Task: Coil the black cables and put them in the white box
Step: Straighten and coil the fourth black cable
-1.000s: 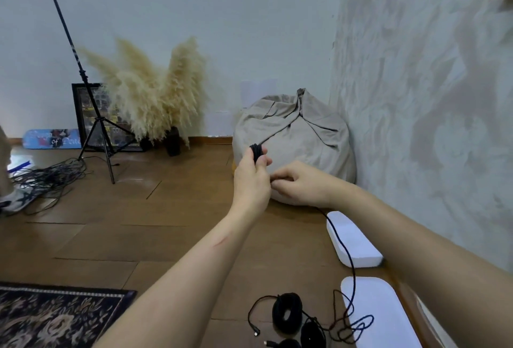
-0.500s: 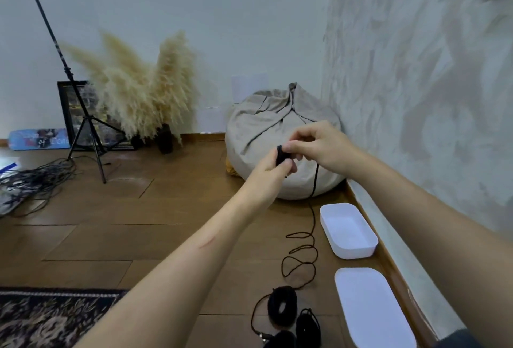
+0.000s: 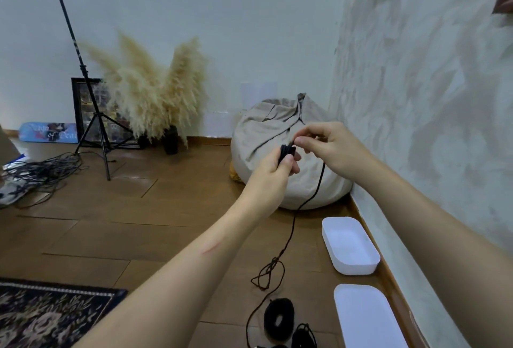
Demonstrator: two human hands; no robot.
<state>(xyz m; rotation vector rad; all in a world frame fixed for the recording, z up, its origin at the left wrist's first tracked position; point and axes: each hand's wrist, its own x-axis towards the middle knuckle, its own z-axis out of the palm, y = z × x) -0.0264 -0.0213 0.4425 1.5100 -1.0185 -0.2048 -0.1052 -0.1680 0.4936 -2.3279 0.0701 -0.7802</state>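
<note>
Hands meet mid-air: the left hand (image 3: 273,178) clenches one small black coil (image 3: 286,150), the right hand (image 3: 330,148) pinches its loose cable (image 3: 319,184), which trails down to the floor. Two wound coils (image 3: 279,318) lie near. One white box (image 3: 351,247) sits right, one white lid (image 3: 366,317) nearer. Far left, one board (image 3: 48,132) perhaps reads "of Death".

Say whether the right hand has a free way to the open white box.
Probably yes: the open white plastic box lies below the right hand with nothing between, though that hand's grip is on the thin black cable.
</note>
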